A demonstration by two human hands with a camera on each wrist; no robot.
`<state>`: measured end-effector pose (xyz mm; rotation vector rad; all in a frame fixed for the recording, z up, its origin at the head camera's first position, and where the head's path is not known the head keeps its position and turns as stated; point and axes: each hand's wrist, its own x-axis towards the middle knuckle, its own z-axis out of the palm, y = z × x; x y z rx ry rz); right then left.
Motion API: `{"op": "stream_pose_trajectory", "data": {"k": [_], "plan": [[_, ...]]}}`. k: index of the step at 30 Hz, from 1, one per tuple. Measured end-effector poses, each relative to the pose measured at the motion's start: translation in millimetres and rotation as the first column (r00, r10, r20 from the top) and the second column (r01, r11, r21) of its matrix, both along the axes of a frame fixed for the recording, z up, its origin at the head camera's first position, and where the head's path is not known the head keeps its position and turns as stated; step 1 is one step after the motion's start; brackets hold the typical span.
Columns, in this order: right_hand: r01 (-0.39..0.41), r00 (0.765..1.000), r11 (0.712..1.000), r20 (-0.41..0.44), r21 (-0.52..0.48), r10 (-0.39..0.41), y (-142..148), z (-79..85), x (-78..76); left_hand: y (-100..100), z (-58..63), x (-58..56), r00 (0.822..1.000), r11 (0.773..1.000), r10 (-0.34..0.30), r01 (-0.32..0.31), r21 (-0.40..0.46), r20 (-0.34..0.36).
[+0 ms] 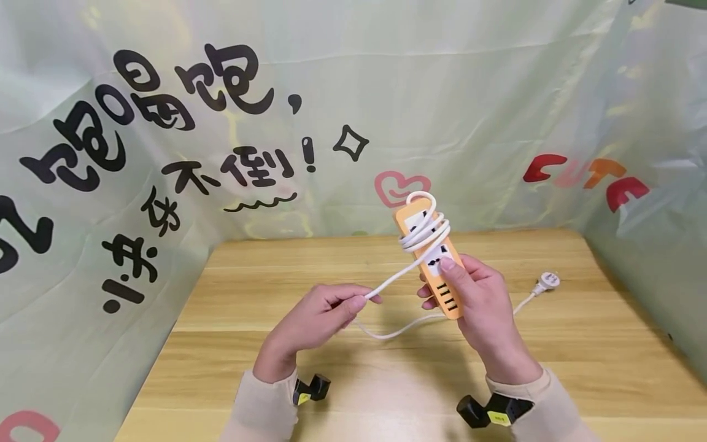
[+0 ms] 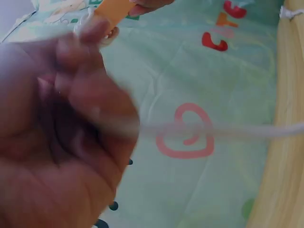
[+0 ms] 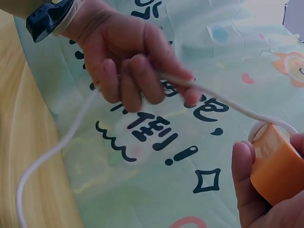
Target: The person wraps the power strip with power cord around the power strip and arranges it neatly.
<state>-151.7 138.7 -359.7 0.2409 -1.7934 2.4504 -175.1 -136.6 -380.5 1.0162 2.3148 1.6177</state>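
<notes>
An orange power strip point(image 1: 448, 287) with white socket faces is tilted up above the table, and my right hand point(image 1: 486, 301) grips its lower end, thumb over the front. Several loops of white cord point(image 1: 424, 236) wrap its upper half. From these loops the cord runs down to my left hand point(image 1: 323, 316), which pinches it between thumb and fingers. In the right wrist view the cord point(image 3: 228, 102) stretches between the left hand point(image 3: 130, 61) and the strip point(image 3: 280, 166). Beyond the left hand it sags behind the right hand to a white plug point(image 1: 548, 281).
The wooden table point(image 1: 248, 362) lies below both hands. A pale green printed cloth point(image 1: 469, 110) with black lettering stands behind it and along both sides. Black wrist cameras sit on the left cuff point(image 1: 312, 390) and right cuff point(image 1: 494, 411).
</notes>
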Motion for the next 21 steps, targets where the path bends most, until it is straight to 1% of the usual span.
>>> {"op": "stream_pose_trajectory", "data": {"k": [1, 2, 4, 6, 8, 9, 10, 11, 12, 13, 15, 16, 18, 21], "plan": [[-0.007, 1.000, 1.000, 0.000, 0.000, 0.007, 0, -0.1, -0.4, 0, -0.7, -0.7, 0.998, 0.998, 0.055, -0.056, -0.030, -0.021], [-0.014, 1.000, 1.000, 0.002, 0.000, 0.014, 0, -0.3, -0.9, 0, -1.4, -1.6, 0.993, 0.992, 0.113, -0.115, -0.059, -0.042], [-0.032, 0.999, 0.999, 0.012, 0.003, 0.032, 1, -1.0, -1.6, 0, -2.3, -3.3, 0.972, 0.969, 0.217, -0.225, -0.104, -0.088], [-0.050, 0.998, 0.999, 0.025, 0.015, 0.049, 1, -1.6, -2.1, -1, -2.3, -4.7, 0.946, 0.942, 0.305, -0.316, -0.109, -0.111], [-0.065, 0.997, 0.998, 0.037, 0.025, 0.064, 2, -2.1, -2.5, -2, -0.9, -5.4, 0.925, 0.924, 0.360, -0.372, -0.088, -0.123], [-0.070, 0.997, 0.997, 0.044, 0.026, 0.069, 2, -2.2, -2.7, -3, 0.2, -5.5, 0.919, 0.920, 0.373, -0.384, -0.076, -0.125], [-0.075, 0.996, 0.997, 0.048, 0.025, 0.074, 2, -2.4, -2.8, -4, 1.0, -5.6, 0.918, 0.919, 0.378, -0.388, -0.068, -0.123], [-0.079, 0.996, 0.997, 0.050, 0.021, 0.078, 2, -2.5, -3.0, -5, 1.8, -5.8, 0.921, 0.923, 0.372, -0.380, -0.060, -0.115], [-0.083, 0.995, 0.996, 0.051, 0.015, 0.082, 2, -2.7, -3.2, -7, 2.5, -5.8, 0.930, 0.932, 0.351, -0.358, -0.059, -0.105], [-0.088, 0.995, 0.996, 0.051, 0.006, 0.088, 3, -2.9, -3.5, -8, 3.2, -5.8, 0.943, 0.943, 0.319, -0.325, -0.066, -0.093], [-0.102, 0.994, 0.995, 0.048, -0.016, 0.103, 4, -3.2, -4.0, -12, 3.8, -5.8, 0.971, 0.968, 0.236, -0.239, -0.074, -0.037], [-0.112, 0.993, 0.993, 0.043, -0.024, 0.113, 4, -3.2, -4.1, -13, 3.7, -6.2, 0.980, 0.978, 0.197, -0.196, -0.074, -0.005], [-0.142, 0.989, 0.989, 0.035, -0.042, 0.144, 6, -3.5, -4.6, -17, 2.7, -7.5, 0.990, 0.989, 0.131, -0.127, -0.069, 0.053], [-0.208, 0.978, 0.977, 0.020, -0.056, 0.209, 7, -3.8, -4.1, -20, -1.4, -10.8, 0.990, 0.995, 0.063, -0.053, -0.082, 0.125]]}}
